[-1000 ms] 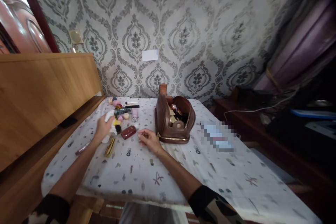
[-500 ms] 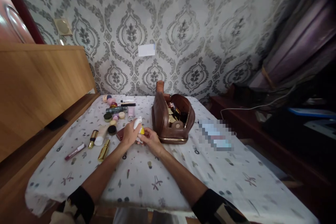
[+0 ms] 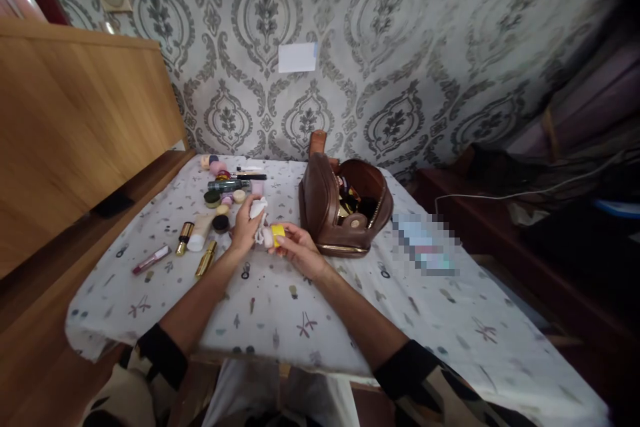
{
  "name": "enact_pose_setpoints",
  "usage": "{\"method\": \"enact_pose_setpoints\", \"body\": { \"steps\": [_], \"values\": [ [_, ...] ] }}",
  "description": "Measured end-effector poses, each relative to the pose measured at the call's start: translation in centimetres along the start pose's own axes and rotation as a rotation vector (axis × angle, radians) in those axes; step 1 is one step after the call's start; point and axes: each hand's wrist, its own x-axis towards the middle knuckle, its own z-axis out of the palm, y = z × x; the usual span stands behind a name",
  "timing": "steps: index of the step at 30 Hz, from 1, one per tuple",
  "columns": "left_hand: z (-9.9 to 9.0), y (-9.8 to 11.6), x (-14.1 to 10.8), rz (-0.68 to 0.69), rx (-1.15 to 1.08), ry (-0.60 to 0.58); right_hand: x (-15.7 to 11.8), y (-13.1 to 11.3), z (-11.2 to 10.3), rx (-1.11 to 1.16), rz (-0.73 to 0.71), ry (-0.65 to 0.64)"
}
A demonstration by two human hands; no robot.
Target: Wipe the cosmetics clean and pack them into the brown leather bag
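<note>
My left hand [image 3: 243,227] is closed round a crumpled white tissue [image 3: 259,208], part of which hangs down beside the fingers. My right hand [image 3: 302,250] grips a small yellow container [image 3: 278,234] with a pale end, its fingers wrapped on the right side. The tissue touches or nearly touches that pale end. Both hands are above the cloth, in front of an open brown leather bag [image 3: 320,207] with small items inside. Left of my left hand lie a round black jar [image 3: 221,223], a white tube [image 3: 199,233] and a gold lipstick tube [image 3: 206,260].
Several more cosmetics lie at the back left, among them a dark green bottle [image 3: 227,185] and a pink tube [image 3: 257,187]. A pixelated flat object [image 3: 425,243] lies right of the bag. A wooden cabinet [image 3: 90,127] borders the left side; the patterned wall [image 3: 310,107] stands behind.
My hands have drawn apart a little, showing more of the yellow container and the tissue. The camera view has tilted downward and shifted.
</note>
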Motion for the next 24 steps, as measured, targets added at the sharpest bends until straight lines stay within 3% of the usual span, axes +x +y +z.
{"method": "enact_pose_setpoints", "body": {
  "steps": [4,9,24],
  "values": [
    [0.1,0.8,-0.4,0.092,0.026,-0.029,-0.1,-0.3,0.0,0.130,0.024,-0.002],
    [0.4,1.0,-0.7,0.030,-0.017,-0.128,0.1,-0.2,-0.4,0.165,-0.001,0.054],
    [-1.0,2.9,-1.3,-0.027,-0.153,-0.625,0.5,0.0,-0.4,0.291,-0.008,0.144]
  ]
}}
